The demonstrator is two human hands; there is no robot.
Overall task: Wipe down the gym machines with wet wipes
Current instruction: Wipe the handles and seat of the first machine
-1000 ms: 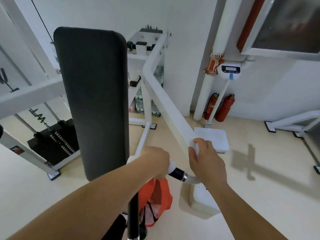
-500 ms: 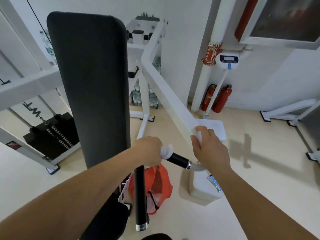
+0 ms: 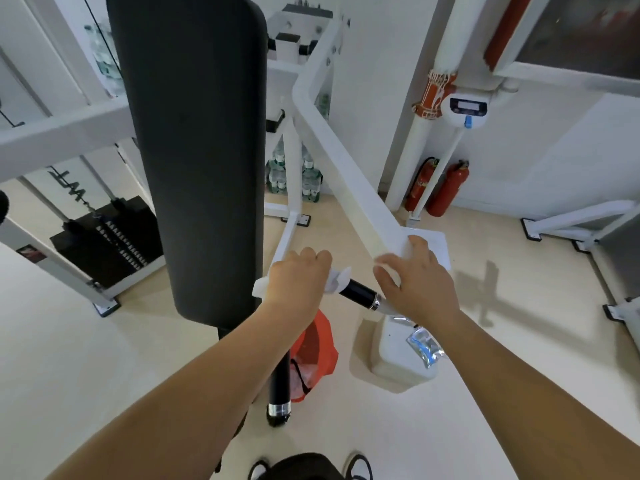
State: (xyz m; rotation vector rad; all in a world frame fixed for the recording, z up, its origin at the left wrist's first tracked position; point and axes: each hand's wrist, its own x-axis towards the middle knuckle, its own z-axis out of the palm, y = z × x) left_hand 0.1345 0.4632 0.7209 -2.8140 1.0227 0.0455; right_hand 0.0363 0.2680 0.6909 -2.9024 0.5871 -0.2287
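Observation:
My left hand (image 3: 298, 278) grips a white wet wipe (image 3: 338, 280) wrapped round the near end of the machine's black handle (image 3: 358, 292). My right hand (image 3: 414, 280) holds the lower end of the slanting white arm (image 3: 343, 171) of the gym machine, thumb under it and fingers over its top. The tall black back pad (image 3: 194, 147) stands just left of both hands. A second black handle (image 3: 280, 386) hangs below my left forearm.
An orange bag (image 3: 317, 351) lies on the floor under the handle, next to a white base block with a shiny wipe packet (image 3: 424, 346) on it. A black weight stack (image 3: 104, 244) stands left. Two red fire extinguishers (image 3: 446, 188) and a scale column stand against the wall.
The view has tilted down, showing my shoes and more floor. My left hand has slid the wipe slightly back along the black handle; my right hand stays on the white arm.

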